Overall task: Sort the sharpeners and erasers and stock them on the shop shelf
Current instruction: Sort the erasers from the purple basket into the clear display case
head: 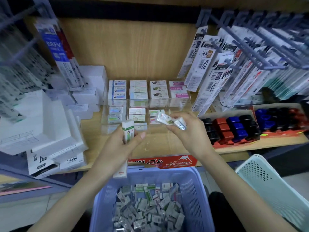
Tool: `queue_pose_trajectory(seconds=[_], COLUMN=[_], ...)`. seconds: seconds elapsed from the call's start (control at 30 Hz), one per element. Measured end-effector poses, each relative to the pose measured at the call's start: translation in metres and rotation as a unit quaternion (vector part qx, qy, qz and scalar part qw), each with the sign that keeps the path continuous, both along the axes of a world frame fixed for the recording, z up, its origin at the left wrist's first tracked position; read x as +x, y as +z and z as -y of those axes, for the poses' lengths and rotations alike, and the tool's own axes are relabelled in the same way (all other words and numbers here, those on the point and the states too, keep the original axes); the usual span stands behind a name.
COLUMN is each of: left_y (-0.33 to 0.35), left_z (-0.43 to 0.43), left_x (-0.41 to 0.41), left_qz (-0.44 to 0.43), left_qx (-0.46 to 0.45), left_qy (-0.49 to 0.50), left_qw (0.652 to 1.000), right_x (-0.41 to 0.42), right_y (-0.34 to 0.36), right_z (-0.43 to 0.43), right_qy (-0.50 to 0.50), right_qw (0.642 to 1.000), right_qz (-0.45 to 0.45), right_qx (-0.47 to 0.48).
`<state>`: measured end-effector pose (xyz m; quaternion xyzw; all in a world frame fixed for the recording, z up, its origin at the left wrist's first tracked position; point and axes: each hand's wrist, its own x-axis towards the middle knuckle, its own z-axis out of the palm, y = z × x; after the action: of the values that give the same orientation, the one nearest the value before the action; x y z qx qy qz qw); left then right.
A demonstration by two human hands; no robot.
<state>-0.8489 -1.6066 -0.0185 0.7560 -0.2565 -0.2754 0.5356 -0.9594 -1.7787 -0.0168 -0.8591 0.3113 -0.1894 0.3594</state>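
left hand (122, 143) clamped on green eraser (128, 132), centre frame | right hand (185, 131) pinching wrapped erasers (168, 120) above clear organiser (176, 105), probably to match a compartment | basket (167, 170) below, full

basket (199, 195) lilac | second basket (274, 180) mint, perforated | eraser (128, 133) white-green | shelf (133, 47) woodgrain | label (168, 162) red

Two bare forearms (80, 190), uncovered up to the elbows, left grip (117, 148) and right grip (189, 131) both bare, slim fingers, short plain thumbnail, dark clothing (219, 208) low at right, blurred
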Motion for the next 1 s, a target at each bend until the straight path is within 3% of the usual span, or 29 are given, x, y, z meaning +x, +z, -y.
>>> queue_pose_trajectory(seconds=[0.2,0.43,1.0], left_y=[-0.005,-0.002,0.0], left_z=[0.015,0.032,0.039], left_x=[0.017,0.023,0.02], left_qz=[0.025,-0.037,-0.039], left_qx=[0.021,-0.002,-0.049], left_qy=[-0.009,-0.026,-0.064], left_qw=[0.999,0.999,0.996], right_x=[0.023,0.03,0.061], right_y=[0.005,0.004,-0.006], right_z=[0.035,0.079,0.076], right_qy=[0.002,0.017,0.015], right_qw=[0.998,0.939,0.859], right_qz=[-0.035,-0.248,-0.37], right_qx=[-0.045,-0.239,-0.355])
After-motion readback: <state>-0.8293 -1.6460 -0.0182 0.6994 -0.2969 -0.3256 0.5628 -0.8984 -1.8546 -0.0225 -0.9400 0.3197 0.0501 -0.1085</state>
